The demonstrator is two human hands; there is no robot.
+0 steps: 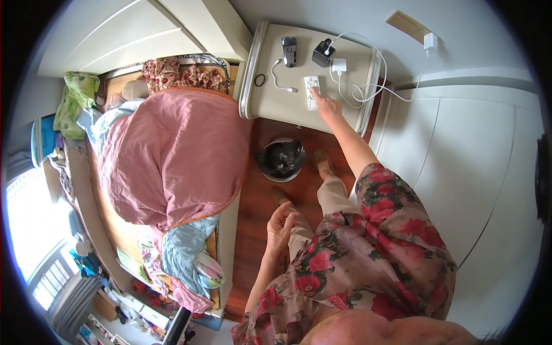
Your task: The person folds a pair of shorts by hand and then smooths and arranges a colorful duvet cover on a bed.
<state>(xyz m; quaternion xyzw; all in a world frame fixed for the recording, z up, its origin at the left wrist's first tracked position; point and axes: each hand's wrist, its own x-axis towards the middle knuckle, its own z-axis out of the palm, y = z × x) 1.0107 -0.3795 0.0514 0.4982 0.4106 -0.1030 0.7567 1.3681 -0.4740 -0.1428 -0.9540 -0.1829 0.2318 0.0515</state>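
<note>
A slim white remote control (311,86) lies on the cream bedside table (273,43). My right hand (325,105) reaches over the table, with a stretched finger touching the remote's face near its lower half. The other fingers are partly tucked underneath, and no grip shows. My left hand (280,228) hangs in the air over my leg, empty, its fingers loosely bent and apart. Around the remote lie a short white cable (279,76), a dark handheld device (289,52), a black cube adapter (323,53) and a white charger plug (339,65).
A bin with a black liner (282,159) stands on the reddish wood floor (253,230) below the table. At left is a bed with a pink quilt (172,155). A white cable (382,57) loops toward the wall plug (430,41). White cabinet doors (460,155) are at right.
</note>
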